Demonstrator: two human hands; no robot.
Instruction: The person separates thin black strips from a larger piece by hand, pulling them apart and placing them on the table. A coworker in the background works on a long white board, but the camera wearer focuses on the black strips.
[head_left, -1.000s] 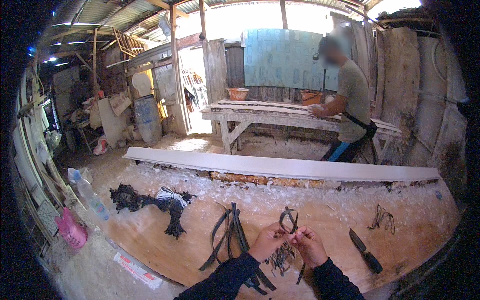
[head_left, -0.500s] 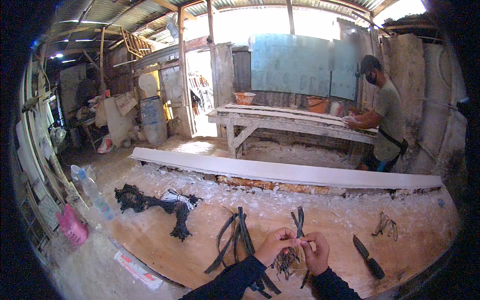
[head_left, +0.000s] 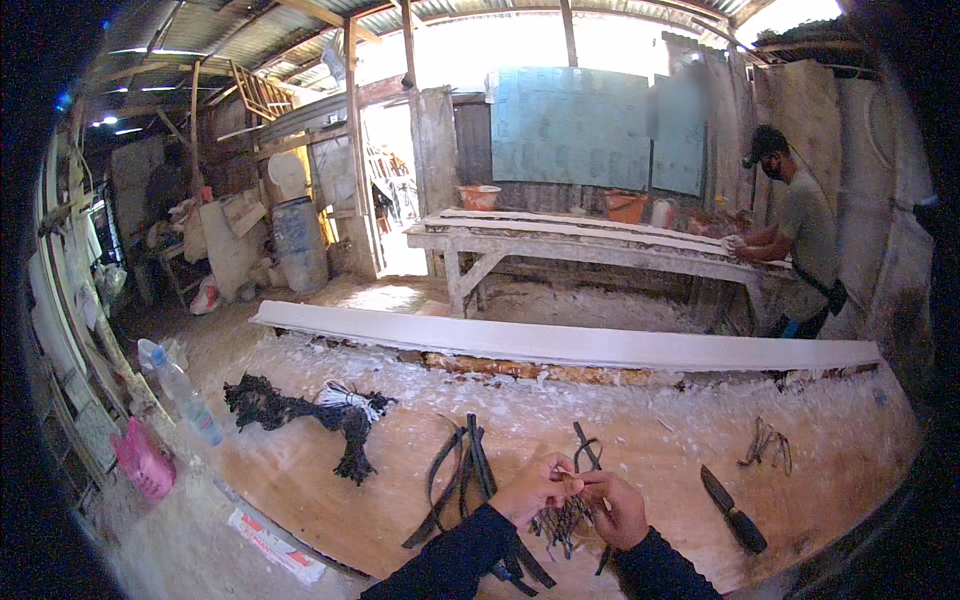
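Above the wooden tabletop my left hand [head_left: 540,489] and my right hand [head_left: 614,508] meet, their fingertips pinched together. Between them they grip a narrow black strip [head_left: 586,448], whose curled upper end sticks up past the fingers; its exact hold is partly covered. Under my hands lies a heap of short, thin dark ties [head_left: 558,528], half hidden. Longer black strips [head_left: 479,462] lie beside my left forearm and run beneath it. To the right of my right hand rests a knife [head_left: 733,510] with a black handle.
A long white moulding [head_left: 560,342] spans the table's far side. Dark knotted cords [head_left: 300,408] with a white bundle [head_left: 347,397] lie left; thin brown ties [head_left: 766,445] lie right. A plastic bottle [head_left: 186,392] stands beyond the left edge. A co-worker [head_left: 800,220] leans over another bench [head_left: 590,243].
My fingers have shifted on the strip, and its upper end now curls over. The co-worker's hands have moved to the right along the far bench. The view has tilted slightly.
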